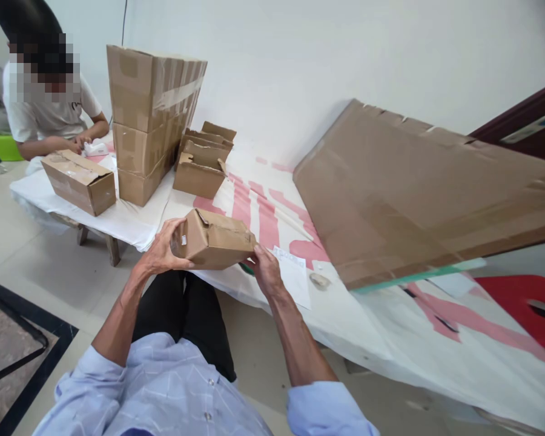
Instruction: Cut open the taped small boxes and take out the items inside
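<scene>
Between my two hands is a small brown cardboard box [222,245], held over the near edge of the table and tilted a little. My left hand [163,247] grips its left end, thumb below and fingers along the upper side. At the opposite end my right hand [264,266] pinches the box's right corner. The top flaps look folded down, with a gap at the left corner. Just under the right hand lies a sheet of paper [295,278] with writing, and part of a green object [246,268] shows beside the fingers.
Stacked closed boxes [134,103] stand at the back left, with open boxes [200,175] beside them. A taped box [79,181] lies further left, near a seated person [49,115]. A large cardboard sheet [418,194] leans at right, by a red stool [527,303].
</scene>
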The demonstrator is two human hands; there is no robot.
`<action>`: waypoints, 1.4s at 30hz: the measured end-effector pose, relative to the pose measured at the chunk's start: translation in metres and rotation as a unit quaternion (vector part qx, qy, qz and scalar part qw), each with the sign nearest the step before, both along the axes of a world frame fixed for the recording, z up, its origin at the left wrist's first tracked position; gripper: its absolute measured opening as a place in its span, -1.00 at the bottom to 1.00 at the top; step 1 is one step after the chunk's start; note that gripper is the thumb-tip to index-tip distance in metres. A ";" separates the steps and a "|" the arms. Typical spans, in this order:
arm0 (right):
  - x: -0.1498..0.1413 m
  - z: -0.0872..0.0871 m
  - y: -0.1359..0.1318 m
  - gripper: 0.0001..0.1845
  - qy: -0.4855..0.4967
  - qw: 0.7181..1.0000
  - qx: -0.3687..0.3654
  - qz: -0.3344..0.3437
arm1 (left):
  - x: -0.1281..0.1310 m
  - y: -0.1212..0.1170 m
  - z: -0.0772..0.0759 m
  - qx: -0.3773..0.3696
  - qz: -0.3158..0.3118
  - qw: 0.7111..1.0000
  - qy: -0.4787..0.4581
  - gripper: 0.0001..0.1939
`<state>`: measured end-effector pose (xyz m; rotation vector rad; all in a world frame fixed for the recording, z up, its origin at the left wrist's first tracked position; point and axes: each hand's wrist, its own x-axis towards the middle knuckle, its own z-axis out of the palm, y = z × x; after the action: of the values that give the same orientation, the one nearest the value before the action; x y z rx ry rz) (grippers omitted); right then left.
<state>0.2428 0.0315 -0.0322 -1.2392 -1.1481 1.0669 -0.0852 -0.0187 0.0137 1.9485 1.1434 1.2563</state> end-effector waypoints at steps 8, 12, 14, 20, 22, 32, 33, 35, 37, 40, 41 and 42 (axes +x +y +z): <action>0.011 -0.008 0.007 -0.21 -0.105 0.993 0.038 -0.038 | 0.019 -0.010 0.009 0.031 0.056 0.998 -0.002 0.12; 0.018 -0.009 0.008 -0.34 -0.241 0.965 0.075 -0.071 | 0.022 -0.014 0.006 0.036 0.071 0.997 0.000 0.10; 0.018 0.002 0.006 -0.41 -0.248 0.959 0.090 -0.102 | 0.023 -0.015 0.008 0.035 0.079 0.996 0.006 0.11; -0.027 0.095 -0.032 -0.63 -0.416 0.839 0.341 -0.077 | 0.044 -0.021 0.023 0.050 0.099 0.993 0.048 0.10; -0.054 0.121 -0.049 -0.68 -0.478 0.783 0.397 0.031 | 0.055 -0.023 0.027 0.055 0.112 0.991 0.054 0.06; -0.091 0.132 -0.058 -0.67 -0.620 0.654 0.409 0.142 | 0.077 -0.030 0.023 0.059 0.159 0.984 0.051 -0.06; -0.090 0.132 -0.058 -0.67 -0.623 0.649 0.413 0.143 | 0.078 -0.031 0.023 0.059 0.161 0.984 0.051 -0.07; -0.089 0.130 -0.058 -0.65 -0.631 0.634 0.424 0.140 | 0.079 -0.031 0.024 0.056 0.162 0.984 0.052 -0.07; -0.089 0.129 -0.059 -0.65 -0.643 0.616 0.436 0.132 | 0.079 -0.032 0.025 0.050 0.162 0.984 0.055 -0.06; -0.090 0.129 -0.060 -0.68 -0.655 0.592 0.456 0.114 | 0.079 -0.034 0.029 0.041 0.163 0.984 0.061 -0.07; -0.090 0.129 -0.060 -0.69 -0.655 0.587 0.464 0.107 | 0.079 -0.035 0.030 0.039 0.164 0.984 0.065 -0.07; -0.090 0.129 -0.060 -0.71 -0.655 0.582 0.471 0.102 | 0.079 -0.036 0.031 0.038 0.164 0.983 0.069 -0.07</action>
<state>0.1523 -0.0282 0.0969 -0.8212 -2.5198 -0.7057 -0.0063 -0.0544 0.0446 1.9842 1.5577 1.3634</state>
